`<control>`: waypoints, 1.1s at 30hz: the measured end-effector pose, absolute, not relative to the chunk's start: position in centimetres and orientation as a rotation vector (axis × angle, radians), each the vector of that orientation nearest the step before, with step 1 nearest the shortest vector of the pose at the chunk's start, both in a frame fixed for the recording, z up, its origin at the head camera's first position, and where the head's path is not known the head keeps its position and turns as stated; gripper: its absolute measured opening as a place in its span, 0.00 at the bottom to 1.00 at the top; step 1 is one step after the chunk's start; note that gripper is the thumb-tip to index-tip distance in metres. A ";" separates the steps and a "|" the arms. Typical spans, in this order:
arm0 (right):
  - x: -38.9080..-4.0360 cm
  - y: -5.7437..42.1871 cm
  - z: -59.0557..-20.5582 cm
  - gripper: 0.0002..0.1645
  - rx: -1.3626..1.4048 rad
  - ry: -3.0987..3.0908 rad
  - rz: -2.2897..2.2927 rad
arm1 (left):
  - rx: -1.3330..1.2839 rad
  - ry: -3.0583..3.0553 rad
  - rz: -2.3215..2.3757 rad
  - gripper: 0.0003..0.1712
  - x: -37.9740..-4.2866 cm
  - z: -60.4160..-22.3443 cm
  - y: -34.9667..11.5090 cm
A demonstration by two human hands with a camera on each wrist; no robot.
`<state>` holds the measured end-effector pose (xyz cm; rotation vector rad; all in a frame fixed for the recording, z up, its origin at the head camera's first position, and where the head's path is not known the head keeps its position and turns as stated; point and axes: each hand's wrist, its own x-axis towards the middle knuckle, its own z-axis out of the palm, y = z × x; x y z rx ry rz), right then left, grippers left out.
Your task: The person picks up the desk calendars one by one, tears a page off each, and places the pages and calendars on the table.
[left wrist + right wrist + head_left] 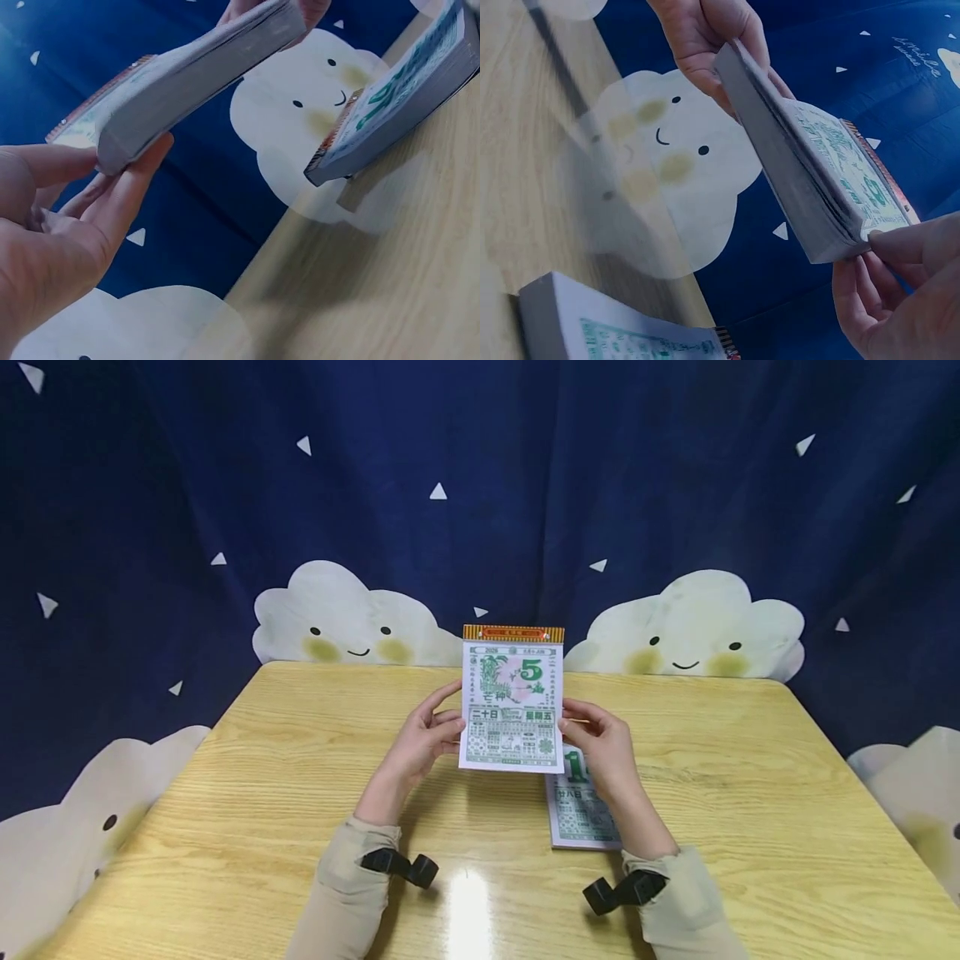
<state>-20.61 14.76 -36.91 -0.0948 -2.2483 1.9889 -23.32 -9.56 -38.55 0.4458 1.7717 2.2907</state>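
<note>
A thick tear-off calendar (512, 710) with a red and gold top strip and a large green 5 is held up above the table. My left hand (422, 739) grips its left edge, thumb in front and fingers behind. On the opposite edge my right hand (606, 745) pinches it the same way, as the right wrist view shows with the calendar block (810, 180) between thumb and fingers. A second tear-off calendar (579, 818), printed in green, lies on the table under my right hand and forearm, partly hidden by them and by the held calendar.
The wooden table (262, 793) spreads out on all sides beneath the hands. Behind it hangs a dark blue curtain (480, 460) with white triangles and smiling clouds. Black wrist cameras sit on both sleeves, the left camera (401, 864) near the table's front.
</note>
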 end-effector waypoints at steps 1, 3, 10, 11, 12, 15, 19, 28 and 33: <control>-20.6 14.7 -37.0 0.20 -0.096 -2.245 1.992 | 0.451 1.757 2.300 0.34 -23.3 -38.6 -9.6; -20.6 14.6 -37.1 0.20 -0.096 -2.243 1.990 | 0.469 1.721 2.311 0.35 -23.3 -38.7 -9.8; -20.5 14.4 -37.1 0.20 -0.107 -2.261 1.968 | 0.584 1.628 2.277 0.38 -23.0 -38.7 -10.4; -20.4 14.4 -37.1 0.20 -0.110 -2.271 1.961 | 0.601 1.613 2.269 0.39 -23.0 -38.7 -10.5; -20.4 14.5 -37.1 0.20 -0.111 -2.280 1.954 | 0.616 1.601 2.261 0.40 -23.0 -38.7 -10.5; -20.2 14.5 -37.0 0.20 -0.116 -2.306 1.930 | 0.652 1.572 2.250 0.43 -23.1 -38.7 -10.6; -20.0 14.4 -36.8 0.19 -0.103 -2.326 1.895 | 0.674 1.527 2.272 0.45 -23.1 -38.7 -10.6; -19.1 14.0 -36.3 0.21 0.097 -2.430 1.448 | 0.696 1.408 2.343 0.45 -23.0 -38.8 -10.5; -18.6 13.6 -36.0 0.18 0.379 -2.276 1.000 | 0.687 1.383 2.365 0.45 -23.2 -38.9 -10.5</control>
